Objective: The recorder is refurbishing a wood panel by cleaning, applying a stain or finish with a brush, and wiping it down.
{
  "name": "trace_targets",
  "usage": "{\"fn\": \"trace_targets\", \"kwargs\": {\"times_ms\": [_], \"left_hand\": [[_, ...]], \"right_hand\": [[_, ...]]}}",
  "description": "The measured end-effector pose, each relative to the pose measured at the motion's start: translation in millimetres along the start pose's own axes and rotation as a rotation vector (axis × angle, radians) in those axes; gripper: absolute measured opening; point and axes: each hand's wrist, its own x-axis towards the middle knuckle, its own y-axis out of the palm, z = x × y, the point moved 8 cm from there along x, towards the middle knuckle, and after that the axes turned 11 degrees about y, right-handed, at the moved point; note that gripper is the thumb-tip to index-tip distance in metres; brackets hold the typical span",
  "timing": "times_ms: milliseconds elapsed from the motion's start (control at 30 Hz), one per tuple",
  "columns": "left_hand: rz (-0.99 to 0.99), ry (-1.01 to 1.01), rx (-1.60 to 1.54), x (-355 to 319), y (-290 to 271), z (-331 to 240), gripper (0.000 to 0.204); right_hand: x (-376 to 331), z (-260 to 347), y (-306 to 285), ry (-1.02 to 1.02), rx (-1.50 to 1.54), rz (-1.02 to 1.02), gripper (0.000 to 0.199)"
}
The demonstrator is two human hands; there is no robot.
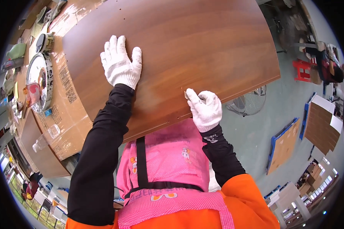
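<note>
A large brown wood-grain panel (pixel 202 45) lies in front of me, with small drilled holes along its near edge and at its far left. My left hand (pixel 120 63), in a white knit glove, rests flat on the panel with its fingers stretched out. Near the panel's front edge my right hand (pixel 205 108), gloved the same way, is closed in a pinch. A small thin brownish piece (pixel 186 95) shows at its fingertips, against the panel's surface; its kind is too small to tell.
Cardboard (pixel 74 129) covers the worktop under the panel's left side. On it stand a large round tub (pixel 47 97), a smaller tin (pixel 45 42) and a clear plastic bottle (pixel 46 138). A floor fan (pixel 250 102), a red stool (pixel 302 70) and blue-edged pallets (pixel 283 147) are to the right.
</note>
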Motion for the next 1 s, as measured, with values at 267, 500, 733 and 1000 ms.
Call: {"fn": "trace_targets", "kwargs": {"times_ms": [267,500,733,1000], "left_hand": [[0.001,0.054,-0.005,-3,3,4,0.059],[0.0,0.081,-0.006,-3,6,3,0.06],[-0.01,0.087,-0.016,-3,6,2,0.059],[-0.013,0.099,-0.027,-3,5,2,0.059]], "right_hand": [[13,41,-16,-0.268,-0.238,-0.22,0.05],[17,36,-14,-0.332,-0.18,-0.197,0.043],[19,35,-15,-0.325,-0.161,-0.19,0.042],[20,35,-15,-0.312,-0.148,-0.199,0.041]]}}
